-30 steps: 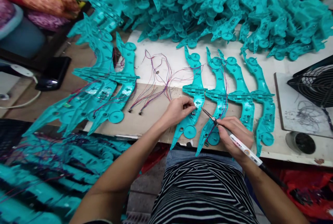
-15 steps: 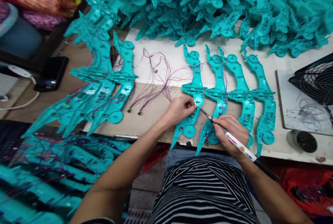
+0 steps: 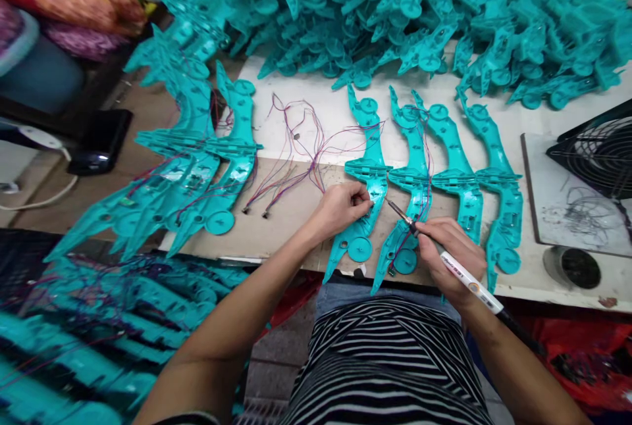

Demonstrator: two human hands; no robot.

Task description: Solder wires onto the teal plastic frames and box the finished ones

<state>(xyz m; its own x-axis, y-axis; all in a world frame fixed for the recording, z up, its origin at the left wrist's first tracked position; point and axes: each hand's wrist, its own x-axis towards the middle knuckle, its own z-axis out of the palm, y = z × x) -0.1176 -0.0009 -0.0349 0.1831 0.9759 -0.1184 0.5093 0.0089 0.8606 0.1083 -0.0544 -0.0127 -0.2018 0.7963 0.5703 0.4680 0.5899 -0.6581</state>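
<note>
My right hand (image 3: pixel 451 257) is closed around a soldering iron (image 3: pixel 467 279), its tip pointing up and left, just off the edge of a turquoise plastic shell (image 3: pixel 378 189). Over that bow-shaped shell, my left hand (image 3: pixel 343 206) is closed, with thumb and fingers pinched together; what they grip, probably a thin wire, is too small to make out. Several like shells (image 3: pixel 412 175) lie in a row to the right, one with red and blue wires across it. A tangle of thin wires (image 3: pixel 313 158) with small black connectors lies left of my left hand.
A big heap of turquoise shells (image 3: pixel 370 4) fills the back. More wired shells (image 3: pixel 197 168) lie at left, others (image 3: pixel 74 346) below the table edge. At right stand a black fan (image 3: pixel 602 155) and a small round pot (image 3: pixel 573 267). A dark phone-like device (image 3: pixel 101 142) lies far left.
My right hand has drawn the soldering iron back to the right, so its tip has left the spot by my left fingertips. My left hand has stayed in place.
</note>
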